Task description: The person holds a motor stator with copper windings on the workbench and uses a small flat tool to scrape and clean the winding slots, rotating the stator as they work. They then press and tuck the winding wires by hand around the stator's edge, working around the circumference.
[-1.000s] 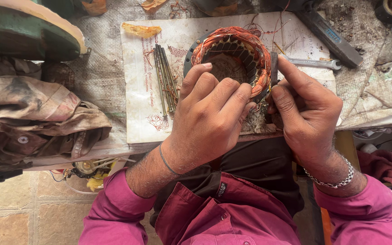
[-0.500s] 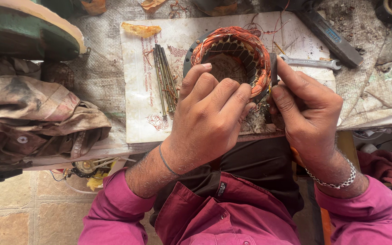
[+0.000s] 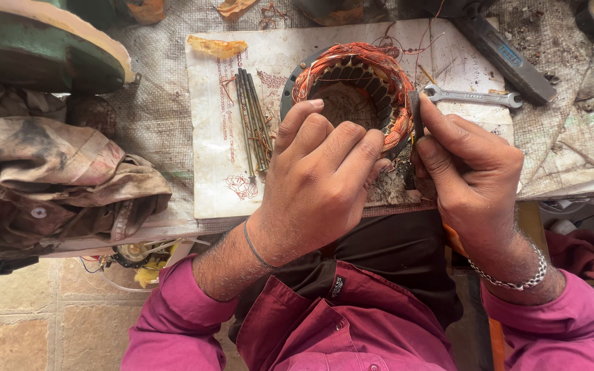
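A round motor stator (image 3: 352,75) with orange copper windings lies on a white paper sheet (image 3: 214,151) on the workbench. My left hand (image 3: 321,178) rests over its near rim, fingers curled onto the windings. My right hand (image 3: 465,168) pinches a thin dark tool (image 3: 416,113) upright against the stator's right side. The near part of the stator is hidden under both hands.
A bundle of thin rods (image 3: 252,124) lies left of the stator. A spanner (image 3: 472,97) and a dark bar tool (image 3: 507,58) lie at the right. Dirty rags (image 3: 56,178) are heaped at the left, below a green metal part (image 3: 36,48).
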Available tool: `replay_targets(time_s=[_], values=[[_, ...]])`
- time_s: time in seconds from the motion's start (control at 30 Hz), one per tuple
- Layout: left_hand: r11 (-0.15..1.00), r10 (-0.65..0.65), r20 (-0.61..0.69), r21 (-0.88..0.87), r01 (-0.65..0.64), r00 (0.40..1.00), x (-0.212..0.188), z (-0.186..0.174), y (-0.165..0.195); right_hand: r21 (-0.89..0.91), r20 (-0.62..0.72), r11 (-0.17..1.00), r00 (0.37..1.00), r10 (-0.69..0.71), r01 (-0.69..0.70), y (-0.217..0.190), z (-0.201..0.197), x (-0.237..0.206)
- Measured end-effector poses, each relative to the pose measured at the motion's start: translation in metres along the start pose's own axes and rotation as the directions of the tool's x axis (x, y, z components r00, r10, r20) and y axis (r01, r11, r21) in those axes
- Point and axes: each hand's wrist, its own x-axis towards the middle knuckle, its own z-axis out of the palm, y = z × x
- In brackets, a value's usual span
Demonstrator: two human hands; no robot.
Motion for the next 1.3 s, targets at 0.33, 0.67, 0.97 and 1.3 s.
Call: replay_targets(time_s=[0.33,0.67,0.97,1.3], values=[[1.0,0.0,-0.001,-0.013,0.0,1.0,0.0,0.0,-0.001,0.265,-0.143,0.964,0.989,0.022,0.017,-0.002,0.01,-0.006],[1.0,-0.006,-0.005,0.001,0.006,1.0,0.001,-0.001,0.001,0.174,-0.124,0.985,0.992,0.022,0.0,-0.012,0.008,0.001],[1.0,0.006,-0.007,0.002,-0.006,1.0,0.002,-0.001,0.0,0.381,-0.039,0.915,0.986,0.162,-0.135,-0.007,0.002,0.012],[1.0,0.001,0.005,0.016,-0.001,1.0,0.0,0.0,0.001,0.233,-0.058,0.972,0.998,0.031,-0.017,0.001,0.004,0.005]])
